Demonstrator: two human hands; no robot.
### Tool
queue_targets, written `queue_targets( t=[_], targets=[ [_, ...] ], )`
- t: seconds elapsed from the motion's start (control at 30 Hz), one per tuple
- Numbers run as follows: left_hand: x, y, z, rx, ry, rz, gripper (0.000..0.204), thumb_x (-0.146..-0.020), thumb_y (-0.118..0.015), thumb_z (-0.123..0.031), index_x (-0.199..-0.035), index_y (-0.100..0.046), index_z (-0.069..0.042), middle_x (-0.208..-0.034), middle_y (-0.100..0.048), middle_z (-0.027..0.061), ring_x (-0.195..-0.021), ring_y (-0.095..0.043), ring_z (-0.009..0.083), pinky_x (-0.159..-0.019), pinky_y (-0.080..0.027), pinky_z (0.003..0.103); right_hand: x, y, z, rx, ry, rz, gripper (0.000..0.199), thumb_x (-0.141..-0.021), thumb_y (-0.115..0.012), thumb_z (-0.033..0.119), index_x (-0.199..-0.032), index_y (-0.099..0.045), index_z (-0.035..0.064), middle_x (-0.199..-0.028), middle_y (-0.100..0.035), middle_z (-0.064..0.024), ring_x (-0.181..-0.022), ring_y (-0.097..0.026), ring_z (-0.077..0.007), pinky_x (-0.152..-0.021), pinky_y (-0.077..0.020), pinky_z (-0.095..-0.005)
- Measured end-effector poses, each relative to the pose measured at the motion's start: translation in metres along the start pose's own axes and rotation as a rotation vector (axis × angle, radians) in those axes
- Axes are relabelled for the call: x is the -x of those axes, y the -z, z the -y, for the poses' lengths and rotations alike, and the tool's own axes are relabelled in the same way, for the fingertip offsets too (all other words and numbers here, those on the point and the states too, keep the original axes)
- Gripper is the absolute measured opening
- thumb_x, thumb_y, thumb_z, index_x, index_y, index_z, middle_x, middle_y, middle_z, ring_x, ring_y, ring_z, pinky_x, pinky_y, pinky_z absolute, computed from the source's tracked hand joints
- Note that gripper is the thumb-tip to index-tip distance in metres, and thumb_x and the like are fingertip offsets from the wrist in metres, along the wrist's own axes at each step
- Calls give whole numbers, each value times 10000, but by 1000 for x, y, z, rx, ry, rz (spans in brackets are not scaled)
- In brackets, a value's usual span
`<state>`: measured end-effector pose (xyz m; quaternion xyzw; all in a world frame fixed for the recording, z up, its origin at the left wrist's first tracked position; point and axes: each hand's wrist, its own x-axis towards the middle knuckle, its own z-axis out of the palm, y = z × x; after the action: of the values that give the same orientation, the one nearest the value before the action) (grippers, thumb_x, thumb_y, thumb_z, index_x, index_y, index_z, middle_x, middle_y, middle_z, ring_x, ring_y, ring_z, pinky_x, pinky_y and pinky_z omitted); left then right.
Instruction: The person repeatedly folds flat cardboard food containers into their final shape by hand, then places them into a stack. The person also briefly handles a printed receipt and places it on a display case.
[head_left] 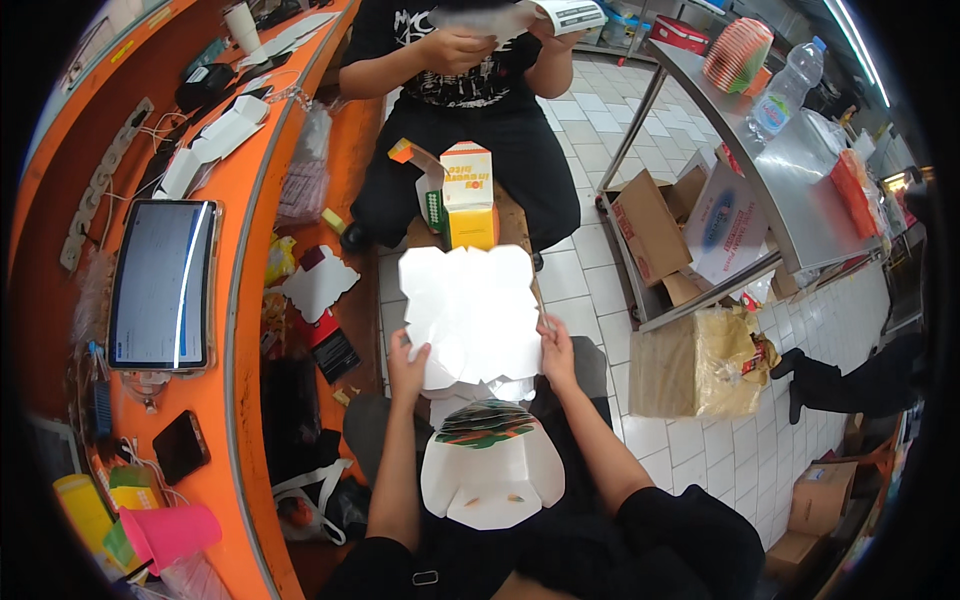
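Holding a flat white unfolded cardboard food box [472, 310] above the lap, the left hand [407, 362] pinched its lower left edge, the right hand [556, 352] its right; an orange curved counter [245, 330] stood left.

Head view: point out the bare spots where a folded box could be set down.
Bare: white tiled floor between the brown carton and the seated person's stool; steel table mid-top. Crowded: orange counter with tablet, phone, cups.
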<state>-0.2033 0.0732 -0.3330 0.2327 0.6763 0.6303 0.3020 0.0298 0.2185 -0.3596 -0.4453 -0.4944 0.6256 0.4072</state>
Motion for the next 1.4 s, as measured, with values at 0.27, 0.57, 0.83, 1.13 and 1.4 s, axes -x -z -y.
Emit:
queue_targets(
  t=[0.27,0.57,0.83,1.13,1.4],
  targets=[
    [12,4,-178,273,-287,62,454,-873,-636,-7,-1236,-362,-7,-1054,-652,188,-952,-627,167,-825,-497,276,-17,-1,213,274,735,259,293,-866,-566,-56,-1147,-629,2,-1109,-651,-86,-1000,-611,-166,-888,-462,-268],
    [35,-23,-227,472,-389,-139,474,-878,-625,4,-1244,-325,6,-1062,-634,188,-997,-606,178,-882,-461,274,30,-32,211,184,1226,-181,309,-816,-654,14,-1106,-549,28,-975,-629,-128,-874,-610,-215,-758,-499,-325],
    [53,-52,-198,286,-230,44,620,-862,-619,-7,-1334,-218,8,-1350,-364,243,-1246,-403,247,-1039,-330,353,32,-60,203,771,970,-192,289,-696,-742,57,-972,-669,105,-954,-572,-136,-877,-590,-322,-745,-483,-374],
    [40,-27,-215,-564,-902,265,464,-803,-696,-312,-1165,-543,-66,-1218,-563,137,-1174,-499,313,-1060,-209,518,22,-46,218,275,823,33,184,-740,-739,40,-886,-628,54,-883,-567,-124,-771,-611,-283,-666,-494,-335],
    [34,-51,-247,-274,-1106,248,200,-777,-637,46,-936,-551,-41,-909,-666,88,-828,-638,282,-738,-482,367,37,-30,275,480,1143,102,264,-658,-772,-32,-860,-620,43,-928,-656,-110,-804,-660,-234,-699,-510,-305]
  ],
)
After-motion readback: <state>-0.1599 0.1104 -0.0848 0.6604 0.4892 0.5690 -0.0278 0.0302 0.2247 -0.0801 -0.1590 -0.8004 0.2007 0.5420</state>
